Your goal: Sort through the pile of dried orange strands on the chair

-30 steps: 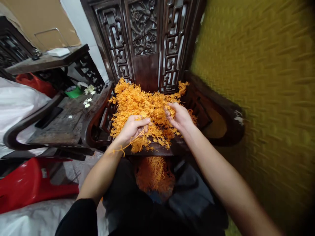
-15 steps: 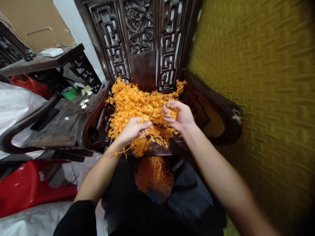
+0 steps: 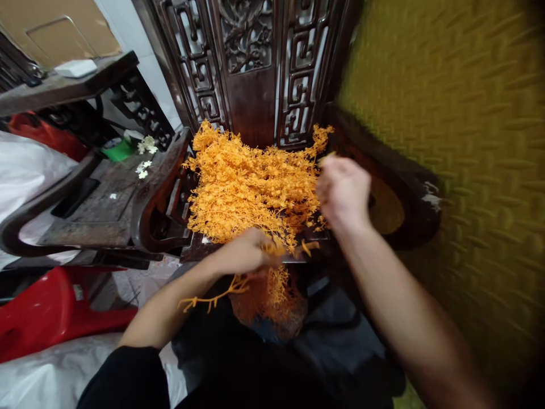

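Note:
A heap of orange plastic flower sprigs (image 3: 238,187) lies on the seat of a dark carved wooden chair (image 3: 251,108). In front of the heap, my left hand (image 3: 247,253) is closed round an orange sprig stem (image 3: 221,295), whose branching end sticks out to the left over my lap. To the right of the heap, my right hand (image 3: 346,190) is raised and closed, its fingers blurred. A small yellowish bit shows at its fingertips, too smeared to name. Below the seat edge, more orange sprigs (image 3: 276,287) hang over a reddish-brown container between my legs.
At left stands a wooden side table (image 3: 102,210) with a green tape roll (image 3: 118,149) and pale flower pieces (image 3: 147,145) on it. A red plastic stool (image 3: 55,307) and white sacks (image 3: 29,176) are nearby. Yellow textured sheeting (image 3: 460,113) covers the right side.
My left hand has moved down toward my lap with the sprig. My right hand has swung right and slightly up, away from the left hand and the heap's middle. The view has shifted a little.

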Motion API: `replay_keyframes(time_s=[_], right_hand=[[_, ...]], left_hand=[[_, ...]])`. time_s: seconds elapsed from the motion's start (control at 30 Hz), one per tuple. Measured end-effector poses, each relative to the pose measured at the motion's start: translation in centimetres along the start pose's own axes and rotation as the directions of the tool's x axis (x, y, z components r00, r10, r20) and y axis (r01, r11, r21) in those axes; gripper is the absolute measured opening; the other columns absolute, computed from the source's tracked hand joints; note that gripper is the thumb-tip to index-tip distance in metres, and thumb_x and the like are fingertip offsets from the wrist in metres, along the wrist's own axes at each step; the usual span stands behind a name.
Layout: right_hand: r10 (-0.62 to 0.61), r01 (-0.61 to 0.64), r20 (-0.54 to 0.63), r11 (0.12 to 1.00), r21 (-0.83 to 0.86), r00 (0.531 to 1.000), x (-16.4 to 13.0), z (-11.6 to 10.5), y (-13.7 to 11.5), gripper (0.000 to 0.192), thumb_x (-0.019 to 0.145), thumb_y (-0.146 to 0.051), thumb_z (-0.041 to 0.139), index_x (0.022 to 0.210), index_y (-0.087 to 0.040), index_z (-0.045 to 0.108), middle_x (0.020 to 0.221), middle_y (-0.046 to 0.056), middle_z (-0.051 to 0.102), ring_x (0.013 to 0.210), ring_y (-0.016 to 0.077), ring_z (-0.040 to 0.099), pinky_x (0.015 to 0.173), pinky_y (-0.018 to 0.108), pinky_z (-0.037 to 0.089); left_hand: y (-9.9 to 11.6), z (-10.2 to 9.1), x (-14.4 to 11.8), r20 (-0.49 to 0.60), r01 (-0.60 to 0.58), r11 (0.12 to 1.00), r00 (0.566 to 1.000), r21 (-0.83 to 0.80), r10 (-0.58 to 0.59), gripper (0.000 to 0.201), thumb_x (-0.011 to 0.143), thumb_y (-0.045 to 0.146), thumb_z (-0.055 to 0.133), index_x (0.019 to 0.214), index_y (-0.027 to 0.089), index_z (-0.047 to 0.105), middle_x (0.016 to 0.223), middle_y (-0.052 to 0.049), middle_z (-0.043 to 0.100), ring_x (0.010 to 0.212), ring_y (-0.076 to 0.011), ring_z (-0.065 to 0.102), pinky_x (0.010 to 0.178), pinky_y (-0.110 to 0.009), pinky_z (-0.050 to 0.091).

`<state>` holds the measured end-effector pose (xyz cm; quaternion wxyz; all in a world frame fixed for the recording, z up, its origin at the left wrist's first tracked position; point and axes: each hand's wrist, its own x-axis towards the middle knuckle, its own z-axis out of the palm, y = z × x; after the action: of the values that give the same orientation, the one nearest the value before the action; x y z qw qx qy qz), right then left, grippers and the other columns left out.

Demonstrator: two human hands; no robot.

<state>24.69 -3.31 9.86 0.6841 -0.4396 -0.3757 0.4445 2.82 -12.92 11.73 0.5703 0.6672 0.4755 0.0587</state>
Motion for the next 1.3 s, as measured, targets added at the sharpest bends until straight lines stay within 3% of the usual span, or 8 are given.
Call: replay_keyframes(time_s=[0.1, 0.27, 0.5, 0.6, 0.73, 1.0, 1.2, 1.3], right_hand=[[0.115, -0.099, -0.136, 0.988, 0.12, 0.984, 2.3, -2.1, -0.4, 0.024, 0.078, -0.037, 0.069, 0.074, -0.024, 0.049, 0.058, -0.007, 0.047, 0.042, 0.0065, 0.029, 0.037, 0.02, 0.014], [0.277, -0.304, 0.176, 0.941, 0.151, 0.945, 0.5, -1.6, -0.3, 0.008, 0.07, -0.026, 0.06, 0.068, -0.019, 0.06, 0.07, 0.001, 0.065, 0.041, 0.0041, 0.034, 0.033, 0.017, 0.015], [0.108, -0.09, 0.412, 0.994, -0.062, 0.905, -3.8, 1.0, -1.0, 0.019, 0.082, -0.027, 0.064, 0.095, -0.022, 0.077, 0.062, -0.002, 0.062, 0.042, 0.0077, 0.045, 0.036, 0.021, 0.029], [0.072, 0.117, 0.578, 0.952, -0.282, 0.813, -5.3, 1.9, -0.2, 0.024, 0.087, -0.034, 0.069, 0.105, -0.023, 0.079, 0.077, 0.002, 0.072, 0.067, 0.0161, 0.066, 0.06, 0.03, 0.051], [0.012, 0.4, 0.707, 0.817, -0.415, 0.707, -6.8, 4.0, 1.7, 0.027, 0.087, -0.042, 0.073, 0.101, -0.02, 0.081, 0.101, 0.008, 0.078, 0.098, 0.0262, 0.07, 0.094, 0.042, 0.05], [0.003, 0.362, 0.62, 0.81, -0.462, 0.784, -7.9, 6.0, 2.1, 0.036, 0.082, -0.048, 0.078, 0.097, -0.016, 0.076, 0.088, 0.005, 0.073, 0.08, 0.0197, 0.063, 0.079, 0.032, 0.044], [-0.039, 0.364, 0.547, 0.785, -0.5, 0.836, -7.2, 5.7, 1.8, 0.019, 0.087, -0.031, 0.069, 0.076, -0.018, 0.061, 0.067, -0.002, 0.058, 0.063, 0.0131, 0.046, 0.068, 0.03, 0.034], [-0.076, 0.349, 0.535, 0.831, -0.432, 0.842, -7.0, 5.6, 1.9, 0.017, 0.084, -0.024, 0.066, 0.073, -0.02, 0.054, 0.071, -0.001, 0.057, 0.068, 0.0143, 0.05, 0.07, 0.03, 0.037]], left_hand=[[-0.7, 1.3, -0.3, 0.199, -0.113, 0.981, 0.977, 0.155, 0.081, 0.034, 0.083, 0.038, 0.066, 0.059, 0.017, 0.052, 0.051, 0.005, 0.044, 0.048, -0.0084, 0.038, 0.05, -0.026, 0.028], [-1.4, 1.0, 1.0, 0.098, -0.16, 0.945, 0.986, 0.287, 0.137, 0.031, 0.088, 0.032, 0.059, 0.061, 0.016, 0.053, 0.056, 0.004, 0.045, 0.054, -0.0081, 0.037, 0.055, -0.026, 0.029], [-2.6, -2.1, 1.1, -0.21, -0.034, 0.84, 0.962, 0.541, 0.174, 0.019, 0.084, 0.019, 0.056, 0.066, 0.017, 0.062, 0.06, 0.0, 0.056, 0.056, -0.011, 0.044, 0.059, -0.029, 0.03], [-3.1, -3.3, 1.2, -0.336, -0.05, 0.829, 0.899, 0.556, 0.28, 0.022, 0.085, 0.019, 0.055, 0.065, 0.018, 0.063, 0.061, 0.0, 0.057, 0.058, -0.0117, 0.045, 0.062, -0.029, 0.033], [-2.9, -3.8, 1.6, -0.436, -0.05, 0.822, 0.828, 0.567, 0.352, 0.021, 0.081, 0.012, 0.052, 0.064, 0.016, 0.065, 0.061, -0.001, 0.06, 0.058, -0.0119, 0.046, 0.064, -0.029, 0.037], [-2.6, -4.0, 1.4, -0.552, -0.032, 0.85, 0.748, 0.526, 0.369, 0.02, 0.086, 0.026, 0.056, 0.078, 0.015, 0.071, 0.063, 0.0, 0.061, 0.06, -0.0131, 0.049, 0.063, -0.027, 0.036], [-2.0, -3.8, 0.8, -0.672, 0.024, 0.821, 0.589, 0.57, 0.449, 0.025, 0.08, 0.016, 0.055, 0.055, 0.017, 0.051, 0.049, 0.005, 0.036, 0.049, -0.009, 0.029, 0.057, -0.029, 0.026], [-2.0, -3.8, 0.5, -0.671, -0.005, 0.797, 0.535, 0.605, 0.513, 0.02, 0.079, 0.013, 0.055, 0.06, 0.017, 0.057, 0.051, 0.005, 0.038, 0.05, -0.0089, 0.033, 0.057, -0.028, 0.029]])
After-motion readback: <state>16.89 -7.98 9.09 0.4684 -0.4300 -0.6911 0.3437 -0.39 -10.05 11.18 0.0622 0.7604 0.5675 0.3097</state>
